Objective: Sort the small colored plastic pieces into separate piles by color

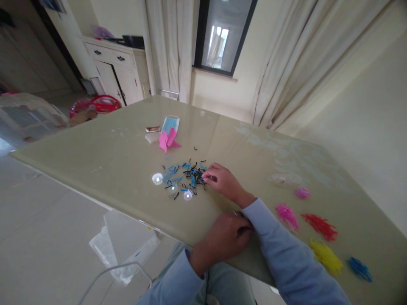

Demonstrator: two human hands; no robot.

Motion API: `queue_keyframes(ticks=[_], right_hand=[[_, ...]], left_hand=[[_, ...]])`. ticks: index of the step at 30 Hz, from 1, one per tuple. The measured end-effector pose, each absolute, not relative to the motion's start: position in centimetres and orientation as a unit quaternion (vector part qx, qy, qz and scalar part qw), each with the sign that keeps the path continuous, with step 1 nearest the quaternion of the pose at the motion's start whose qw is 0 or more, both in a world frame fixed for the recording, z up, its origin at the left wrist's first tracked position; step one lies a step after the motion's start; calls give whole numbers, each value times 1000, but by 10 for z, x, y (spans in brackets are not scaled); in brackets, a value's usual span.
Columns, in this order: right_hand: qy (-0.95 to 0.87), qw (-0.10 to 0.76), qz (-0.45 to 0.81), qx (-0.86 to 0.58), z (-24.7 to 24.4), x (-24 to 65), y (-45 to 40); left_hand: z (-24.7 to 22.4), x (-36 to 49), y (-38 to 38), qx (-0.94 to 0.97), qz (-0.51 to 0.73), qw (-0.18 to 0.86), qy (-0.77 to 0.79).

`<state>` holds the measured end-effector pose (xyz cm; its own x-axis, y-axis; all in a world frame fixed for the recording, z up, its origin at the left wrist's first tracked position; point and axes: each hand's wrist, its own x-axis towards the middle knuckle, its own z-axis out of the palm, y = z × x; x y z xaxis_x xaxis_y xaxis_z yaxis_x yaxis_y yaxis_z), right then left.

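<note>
A loose heap of small black and blue rubber bands (193, 174) lies on the glossy table. At its right edge my right hand (224, 183) is closed, thumb and fingers pinched at the black bands. My left hand (222, 237) rests curled at the table's near edge, just below my right wrist; what its fingers hold, if anything, is hidden. To the right lie sorted bundles: pink bands (287, 216), red bands (320, 225), yellow bands (326, 256) and dark blue bands (359, 268). A small pink-purple bundle (302, 193) sits behind them.
Farther back on the table (111, 148) lie a blue face mask (171, 124), a pink folded piece (168, 140) and a small packet (152, 129). Clear plastic (286, 179) lies right of my right hand. A chair's metal frame (111, 269) stands below the near edge.
</note>
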<state>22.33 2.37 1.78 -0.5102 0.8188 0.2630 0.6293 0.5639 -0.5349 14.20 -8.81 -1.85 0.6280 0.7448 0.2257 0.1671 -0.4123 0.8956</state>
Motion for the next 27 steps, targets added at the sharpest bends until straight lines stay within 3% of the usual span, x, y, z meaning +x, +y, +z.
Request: queue_keyframes(ticks=[9,15,27], right_hand=[[-585,484,449,-471,31,239,-10],[-347,630,538,-440,45,245,-34],[-217,696,584,-358,54,274,-92]], left_hand=[[-17,142,-88,761,331,464,309],[-18,142,-90,753,339,458,330],[-13,138,-92,754,326,456,342]])
